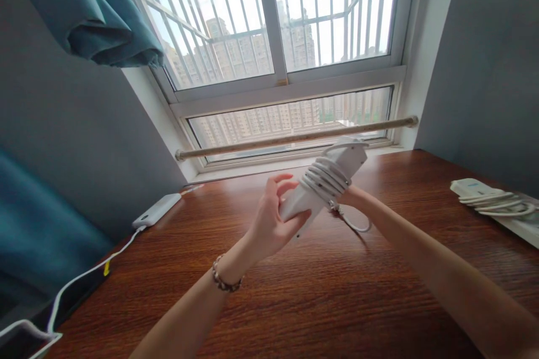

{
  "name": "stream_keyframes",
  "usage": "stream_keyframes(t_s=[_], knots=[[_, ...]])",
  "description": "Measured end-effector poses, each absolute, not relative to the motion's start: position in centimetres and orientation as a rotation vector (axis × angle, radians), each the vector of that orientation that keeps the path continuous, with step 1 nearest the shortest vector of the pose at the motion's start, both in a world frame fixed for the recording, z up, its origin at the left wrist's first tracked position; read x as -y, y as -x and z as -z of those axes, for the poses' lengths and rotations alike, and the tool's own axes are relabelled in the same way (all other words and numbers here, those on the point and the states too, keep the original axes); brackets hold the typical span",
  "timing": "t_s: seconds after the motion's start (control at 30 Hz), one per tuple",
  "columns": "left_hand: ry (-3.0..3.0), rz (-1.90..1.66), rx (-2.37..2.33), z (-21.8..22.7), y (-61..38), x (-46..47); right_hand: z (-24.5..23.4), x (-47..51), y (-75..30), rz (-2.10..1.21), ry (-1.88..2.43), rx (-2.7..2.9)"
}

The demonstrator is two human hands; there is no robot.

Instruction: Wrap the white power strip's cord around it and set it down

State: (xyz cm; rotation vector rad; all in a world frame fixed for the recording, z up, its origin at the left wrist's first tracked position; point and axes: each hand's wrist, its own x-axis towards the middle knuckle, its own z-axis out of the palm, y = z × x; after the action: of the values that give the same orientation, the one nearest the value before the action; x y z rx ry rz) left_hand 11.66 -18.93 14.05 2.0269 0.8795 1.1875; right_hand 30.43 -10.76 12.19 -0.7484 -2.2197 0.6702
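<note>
A white power strip (309, 199), with its white cord (326, 179) wound several times round the middle, is held tilted above the brown wooden tabletop. My left hand (278, 213) grips its near end, thumb on one side and fingers curled on the other. Behind the wound cord is my right hand (353, 196); the strip hides its fingers, so their grip does not show. A loop of loose cord (357, 228) hangs below the strip near the right wrist, with what looks like the plug by the windings.
Another white power strip (497, 199) with wound cord lies on the tabletop (269, 303) at the right. At the left edge a white power bank (156, 210) has a cable (92, 272) plugged in. A rail (295, 138) crosses the window beyond; a blue curtain (96, 17) hangs upper left.
</note>
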Motion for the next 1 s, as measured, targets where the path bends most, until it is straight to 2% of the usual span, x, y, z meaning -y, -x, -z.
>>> stream_keyframes(t_s=[0.13,0.27,0.33,0.37,0.43,0.53,0.63,0.83,1.0], knots=[[-1.964,-1.267,-1.026,-14.2,-11.3,17.5,-11.7,10.3,-30.0,-0.636,0.957,2.23],[-1.874,-1.422,-1.071,-14.0,-10.4,15.7,-11.0,9.8,-31.5,-1.204,1.397,2.01],[-1.787,-1.548,-1.083,-13.7,-9.9,14.8,-11.2,9.5,-32.5,-1.495,1.294,1.874],[-1.73,-1.623,-1.094,-13.7,-9.6,14.2,-11.5,9.5,-32.8,-1.531,1.189,1.837],[-1.58,-1.774,-1.093,-13.7,-9.2,13.3,-12.5,9.9,-32.9,-1.292,1.077,1.855],[-1.306,-1.865,-1.03,-14.0,-8.6,12.4,-14.3,12.5,-31.3,-0.403,1.116,2.128],[-1.196,-1.777,-1.008,-14.3,-8.4,12.2,-15.7,16.1,-29.3,0.212,1.145,2.365],[-1.482,-1.498,-1.078,-14.7,-8.2,12.9,-17.4,18.3,-30.4,0.605,1.189,2.296],[-1.88,-0.815,-0.987,-15.2,-8.4,14.2,-18.4,17.7,-32.9,0.693,1.108,2.323]])
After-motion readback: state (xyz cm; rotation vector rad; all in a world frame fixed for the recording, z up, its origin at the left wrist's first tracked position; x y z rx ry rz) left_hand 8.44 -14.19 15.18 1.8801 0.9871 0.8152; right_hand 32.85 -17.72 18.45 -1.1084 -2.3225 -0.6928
